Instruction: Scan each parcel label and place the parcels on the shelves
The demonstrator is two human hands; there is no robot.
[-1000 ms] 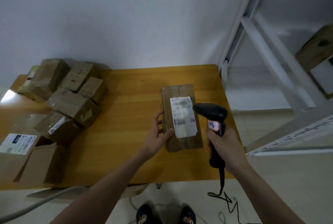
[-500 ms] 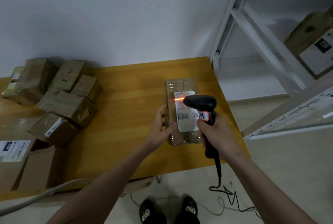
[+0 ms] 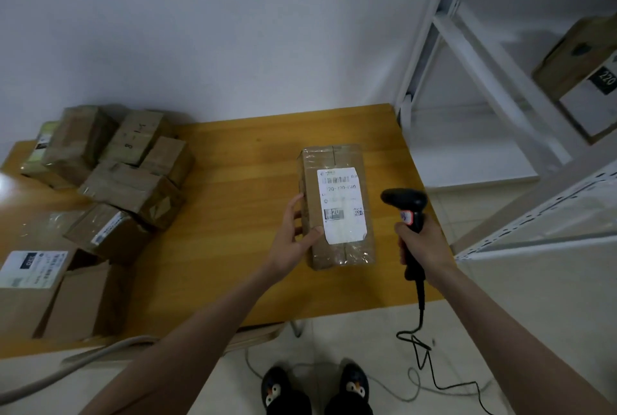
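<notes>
Taped cardboard parcel point(image 3: 337, 207) at frame centre on wooden table point(image 3: 233, 214), white label point(image 3: 341, 205) face up. Left hand point(image 3: 293, 237) grips its left edge, thumb on top. Right hand point(image 3: 422, 244) wrapped round handle of black barcode scanner point(image 3: 409, 214), just right of parcel, not touching. Parcel pile point(image 3: 110, 174) left of frame. White shelving point(image 3: 500, 87) upper right holds a labelled box point(image 3: 581, 71).
</notes>
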